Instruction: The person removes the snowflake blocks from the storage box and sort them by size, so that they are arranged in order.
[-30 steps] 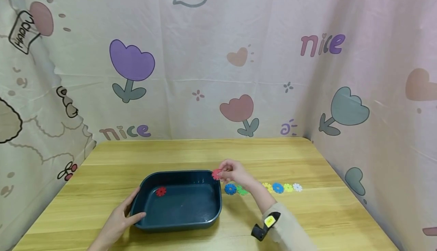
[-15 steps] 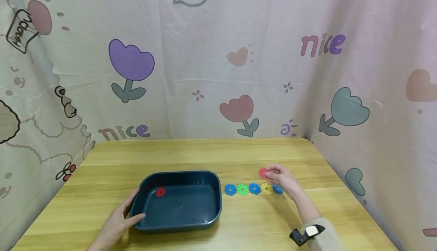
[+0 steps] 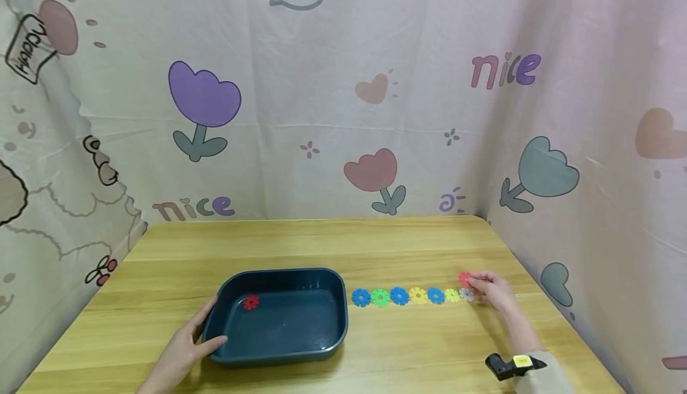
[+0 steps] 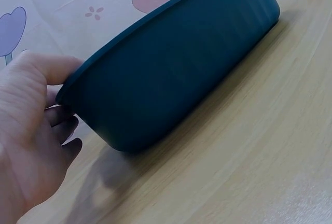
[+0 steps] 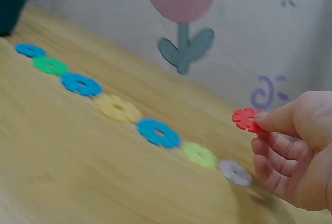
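Observation:
A red snowflake disc (image 5: 245, 120) is pinched between thumb and fingers of my right hand (image 3: 494, 289), raised above the right end of a row of discs. Nearest below it lies a white disc (image 5: 235, 172), partly covered by the hand in the head view. My left hand (image 3: 185, 346) grips the left side of a dark teal basin (image 3: 279, 355), thumb over the rim and the other fingers outside. Inside the basin, toward its left, lies another red disc (image 3: 251, 303).
From the basin's right side runs a row of flat discs: blue (image 3: 361, 297), green (image 3: 380, 297), blue (image 3: 399, 296), yellow (image 3: 418, 296), blue (image 3: 436, 295) and yellow-green (image 3: 452, 295). They lie on a wooden table (image 3: 300, 242) with a patterned cloth (image 3: 300, 173) behind.
My right hand has carried the red disc from the basin's right rim rightward along the row to its far end. The left hand and basin have stayed in place.

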Demonstrator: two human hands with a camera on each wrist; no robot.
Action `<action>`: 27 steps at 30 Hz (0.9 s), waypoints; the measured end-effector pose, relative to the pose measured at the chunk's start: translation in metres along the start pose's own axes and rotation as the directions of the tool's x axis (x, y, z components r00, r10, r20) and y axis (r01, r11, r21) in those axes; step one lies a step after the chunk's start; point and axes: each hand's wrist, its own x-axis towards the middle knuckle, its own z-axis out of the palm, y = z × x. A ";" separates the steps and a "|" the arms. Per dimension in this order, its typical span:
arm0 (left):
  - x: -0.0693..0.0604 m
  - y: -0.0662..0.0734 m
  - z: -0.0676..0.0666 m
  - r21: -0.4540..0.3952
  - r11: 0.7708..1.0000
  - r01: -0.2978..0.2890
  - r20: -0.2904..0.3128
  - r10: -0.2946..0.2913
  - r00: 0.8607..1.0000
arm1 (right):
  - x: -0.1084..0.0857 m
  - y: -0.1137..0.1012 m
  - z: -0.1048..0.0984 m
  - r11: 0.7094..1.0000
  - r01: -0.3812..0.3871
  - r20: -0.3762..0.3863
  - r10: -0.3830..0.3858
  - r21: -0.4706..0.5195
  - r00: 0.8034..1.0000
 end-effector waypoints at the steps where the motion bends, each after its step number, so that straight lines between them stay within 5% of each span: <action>1: 0.000 0.000 0.000 0.005 1.000 -0.001 0.000 0.001 1.000 | 0.000 0.001 -0.004 1.000 -0.015 -0.019 0.015 -0.005 1.000; 6: 0.000 0.001 0.001 0.020 1.000 0.005 0.001 -0.005 1.000 | 0.002 0.010 -0.020 0.997 -0.070 -0.075 0.067 -0.035 0.995; 13: 0.000 0.001 0.002 -0.016 0.999 0.030 0.010 -0.029 1.000 | 0.008 0.022 -0.028 0.945 -0.052 -0.146 0.004 -0.322 0.989; 27: -0.001 0.003 0.002 -0.012 1.000 0.024 0.002 -0.024 1.000 | 0.006 0.021 -0.024 0.919 -0.062 -0.191 -0.015 -0.390 0.981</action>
